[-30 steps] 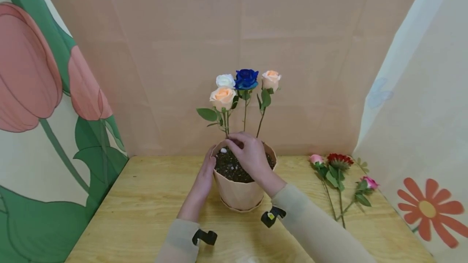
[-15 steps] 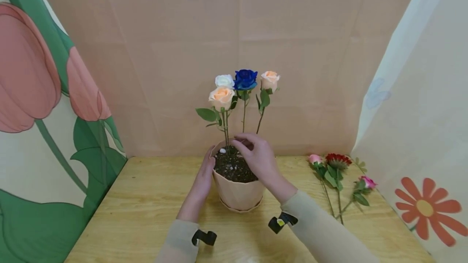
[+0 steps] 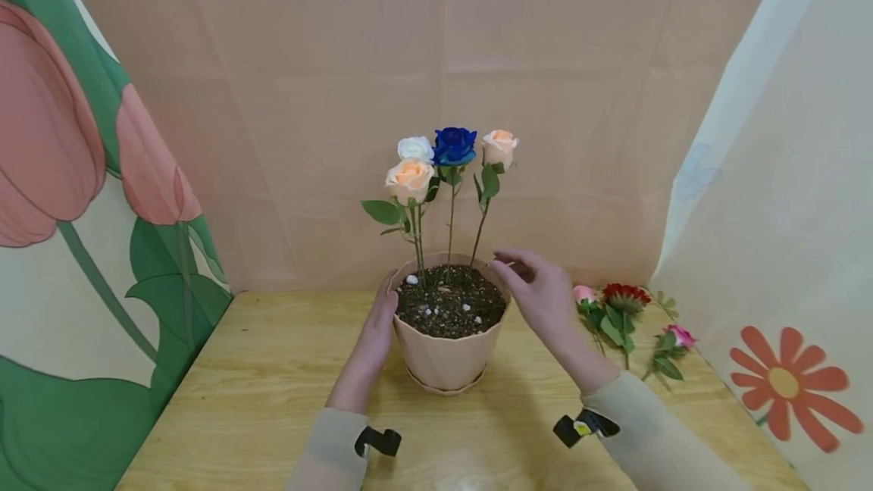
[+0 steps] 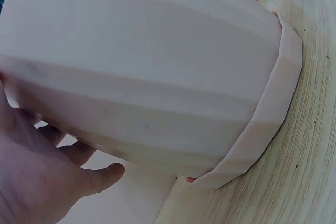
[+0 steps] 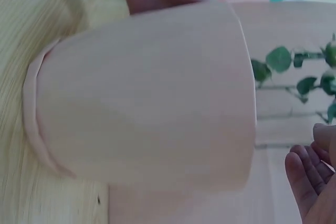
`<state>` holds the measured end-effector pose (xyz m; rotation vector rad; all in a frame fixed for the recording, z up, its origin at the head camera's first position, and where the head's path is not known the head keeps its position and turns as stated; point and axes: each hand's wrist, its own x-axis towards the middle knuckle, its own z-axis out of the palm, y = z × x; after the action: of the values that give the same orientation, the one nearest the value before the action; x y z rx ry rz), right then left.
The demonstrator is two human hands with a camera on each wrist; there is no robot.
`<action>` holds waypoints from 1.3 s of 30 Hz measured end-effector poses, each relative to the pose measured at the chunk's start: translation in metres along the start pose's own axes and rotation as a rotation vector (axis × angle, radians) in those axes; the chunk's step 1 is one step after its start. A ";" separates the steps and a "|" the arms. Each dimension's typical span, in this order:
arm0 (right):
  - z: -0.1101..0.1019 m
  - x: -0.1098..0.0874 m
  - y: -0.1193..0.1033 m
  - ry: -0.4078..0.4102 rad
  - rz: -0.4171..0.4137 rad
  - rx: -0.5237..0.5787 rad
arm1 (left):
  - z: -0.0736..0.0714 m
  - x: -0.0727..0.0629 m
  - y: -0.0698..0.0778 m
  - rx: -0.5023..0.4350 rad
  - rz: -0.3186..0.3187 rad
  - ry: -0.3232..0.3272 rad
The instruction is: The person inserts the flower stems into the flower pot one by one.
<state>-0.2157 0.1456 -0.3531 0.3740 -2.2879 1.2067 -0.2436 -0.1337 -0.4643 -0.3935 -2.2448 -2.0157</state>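
At the frame's centre, the pot [image 3: 446,361] was touched on its left side by the left hand [image 3: 377,323], its fingers loosely extended. Right of the rim, the right hand [image 3: 542,295] was angled up-left, its fingers half-curled, nothing gripped.

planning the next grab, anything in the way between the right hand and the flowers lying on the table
Nothing visible stands between the right hand and the lying flowers; the pot is on the hand's other side.
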 end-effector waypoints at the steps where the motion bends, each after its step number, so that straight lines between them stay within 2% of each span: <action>1: -0.005 -0.001 0.003 -0.001 0.003 -0.014 | 0.000 0.000 0.000 0.001 0.000 0.000; 8: -0.035 -0.007 0.032 0.021 -0.003 -0.139 | 0.000 0.000 0.000 -0.036 -0.006 -0.006; 14: -0.058 -0.015 0.056 0.059 0.000 -0.200 | -0.002 0.000 0.001 -0.046 -0.018 -0.012; 24: -0.099 -0.034 0.084 -0.041 0.126 -0.255 | -0.003 0.002 0.001 -0.049 -0.004 -0.019; 30: -0.117 -0.047 0.102 -0.022 0.150 -0.345 | -0.004 0.001 0.001 -0.023 0.003 -0.029; 39: -0.135 -0.069 0.123 -0.031 0.235 -0.353 | -0.002 0.000 0.002 -0.032 0.006 -0.034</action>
<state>-0.1727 0.3263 -0.4131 -0.0070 -2.5638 0.8760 -0.2436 -0.1359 -0.4624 -0.4409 -2.2304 -2.0598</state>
